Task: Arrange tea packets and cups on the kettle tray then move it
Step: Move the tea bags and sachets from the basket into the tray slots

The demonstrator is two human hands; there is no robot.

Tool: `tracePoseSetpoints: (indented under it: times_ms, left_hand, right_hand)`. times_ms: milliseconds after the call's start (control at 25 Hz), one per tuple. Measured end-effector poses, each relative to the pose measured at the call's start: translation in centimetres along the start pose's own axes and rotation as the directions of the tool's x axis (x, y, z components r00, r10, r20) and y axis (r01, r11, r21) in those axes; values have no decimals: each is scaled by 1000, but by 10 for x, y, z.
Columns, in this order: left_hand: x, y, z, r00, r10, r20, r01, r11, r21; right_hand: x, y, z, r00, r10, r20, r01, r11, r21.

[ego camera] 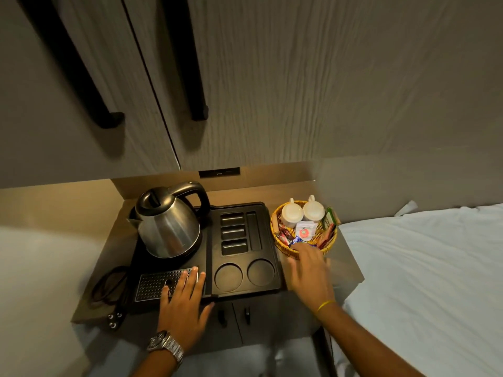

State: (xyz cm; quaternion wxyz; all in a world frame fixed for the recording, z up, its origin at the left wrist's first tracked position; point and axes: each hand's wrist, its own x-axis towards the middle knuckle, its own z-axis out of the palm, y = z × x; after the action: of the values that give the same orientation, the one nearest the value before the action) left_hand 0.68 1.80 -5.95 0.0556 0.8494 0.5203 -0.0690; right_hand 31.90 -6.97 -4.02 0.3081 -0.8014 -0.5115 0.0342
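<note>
A black kettle tray (268, 221) lies on a small wooden table, with a steel kettle (167, 227) on its left part. Its rectangular slots (234, 231) and two round cup recesses (245, 273) hold nothing. A wicker basket (280, 242) to the right of the tray contains two white cups (302, 212) turned upside down and several tea and sugar packets (306, 231). My left hand (182, 303) rests flat on the tray's perforated drip grille, fingers spread. My right hand (309, 270) reaches over the basket's near rim, its fingertips at the packets, holding nothing I can see.
The kettle's black cord and plug (111, 295) lie left of the tray at the table edge. Wardrobe doors with long black handles (196, 77) hang above. A bed with a white sheet (424, 281) runs along the right side. Cabinet doors sit below the table front.
</note>
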Motion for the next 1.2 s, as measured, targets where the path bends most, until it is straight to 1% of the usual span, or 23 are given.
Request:
tracePoseSetpoints:
  times_ms: [40,80,120,160,240,320,440,600,760,960,1080,1160,1200]
  left_hand:
    - [1,-1,1,1000,-2,0,2,1000,-7]
    - [1,0,1,1000,-8,-9,8,1000,-6]
    - [1,0,2,1000,-6,-15,6,1000,-7]
    - [0,1,2,999,-8,-33,8,1000,-7]
    - [2,1,3,999,-14,-49,14,1000,-2]
    - [5,1,4,999,-23,-42,22,1000,-16]
    - [5,2,5,999,-26,-42,25,1000,-17]
    - [7,0,7,998,-26,-58,25,999,-25]
    - [10,1,10,997,-32,-76,29,999,-41]
    - [8,0,12,992,-12,-124,3,997,-75]
    - [5,0,12,991,-3,-132,-12,994,-107]
    - [5,2,13,991,-5,-134,-12,992,-122]
    - [5,2,14,991,-10,-132,-7,992,-128]
  right_hand:
    - [23,13,-10,988,122,-96,-123,992,-11]
    - [43,24,-21,954,246,-173,-250,968,-4]
    - [61,35,-31,910,349,-224,-351,936,29]
    - [74,42,-39,869,429,-247,-423,903,81]
    - [89,47,-48,795,573,-199,-542,818,192]
    - [91,42,-47,750,652,-110,-615,750,244]
    - [89,35,-35,725,687,-50,-653,708,271]
    - [93,26,-25,683,725,-90,-679,675,287]
    - [95,26,-29,618,775,-132,-706,621,340]
    - [87,20,-49,598,785,-165,-699,611,373]
    - [77,12,-67,603,776,-183,-680,620,391]
    - [69,5,-76,647,738,-191,-638,661,395]
    - [67,-2,-77,690,699,-187,-600,697,393]
